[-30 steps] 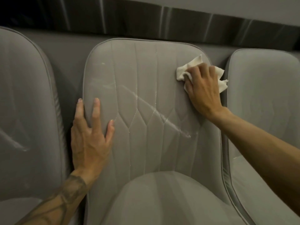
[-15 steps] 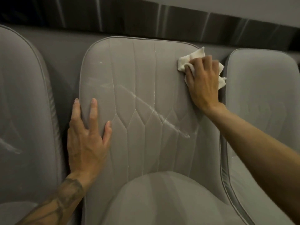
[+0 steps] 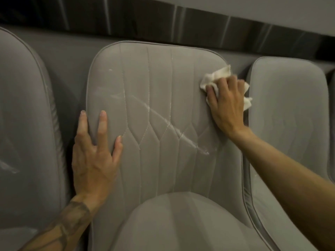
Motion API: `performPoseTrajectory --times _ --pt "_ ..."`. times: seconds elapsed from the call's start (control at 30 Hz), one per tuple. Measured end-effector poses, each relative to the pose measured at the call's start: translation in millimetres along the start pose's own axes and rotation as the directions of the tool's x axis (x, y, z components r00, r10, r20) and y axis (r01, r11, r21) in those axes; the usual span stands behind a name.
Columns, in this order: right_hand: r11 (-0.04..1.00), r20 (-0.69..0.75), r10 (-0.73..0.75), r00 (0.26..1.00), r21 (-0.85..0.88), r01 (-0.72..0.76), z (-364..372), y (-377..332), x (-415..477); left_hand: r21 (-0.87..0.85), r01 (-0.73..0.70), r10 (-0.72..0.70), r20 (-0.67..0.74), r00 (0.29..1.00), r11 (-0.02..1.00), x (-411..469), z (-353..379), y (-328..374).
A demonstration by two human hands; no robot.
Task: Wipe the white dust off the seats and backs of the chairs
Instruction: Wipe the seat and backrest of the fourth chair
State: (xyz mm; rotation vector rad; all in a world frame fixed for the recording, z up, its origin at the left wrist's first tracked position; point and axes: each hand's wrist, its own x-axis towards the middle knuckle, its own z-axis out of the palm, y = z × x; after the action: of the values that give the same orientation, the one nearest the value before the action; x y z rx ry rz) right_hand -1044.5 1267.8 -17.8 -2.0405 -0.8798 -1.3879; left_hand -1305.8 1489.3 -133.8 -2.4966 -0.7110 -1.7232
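The grey quilted back of the middle chair (image 3: 159,84) fills the centre. A diagonal streak of white dust (image 3: 163,122) crosses it from the upper left to the lower right. My right hand (image 3: 226,105) presses a crumpled white cloth (image 3: 217,75) against the back's upper right edge, fingers bent over the cloth. My left hand (image 3: 94,156) lies flat on the back's left edge, fingers straight and spread. The middle chair's seat (image 3: 181,223) shows at the bottom.
A second grey chair (image 3: 23,115) stands close on the left, with a white dust mark (image 3: 9,167) low on its back. A third grey chair (image 3: 290,115) stands close on the right. Behind the row runs a dark glossy wall strip (image 3: 163,20).
My right hand and the cloth slid up toward the top right corner of the chair back, then came back down a little. My left hand has stayed in place.
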Motion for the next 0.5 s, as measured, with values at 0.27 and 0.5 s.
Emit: performPoseTrajectory --times 0.27,0.5 --pt "0.967 0.161 -0.249 0.955 -0.015 0.255 -20.4 16.8 -52.6 -0.026 0.011 -0.010 0.002 1.000 1.000 -0.2 -1.8 1.2" --pt "0.999 0.022 -0.040 0.999 -0.011 0.040 -3.9 10.8 -12.6 -0.029 0.000 -0.001 -0.007 1.000 1.000 -0.4 0.5 -1.9"
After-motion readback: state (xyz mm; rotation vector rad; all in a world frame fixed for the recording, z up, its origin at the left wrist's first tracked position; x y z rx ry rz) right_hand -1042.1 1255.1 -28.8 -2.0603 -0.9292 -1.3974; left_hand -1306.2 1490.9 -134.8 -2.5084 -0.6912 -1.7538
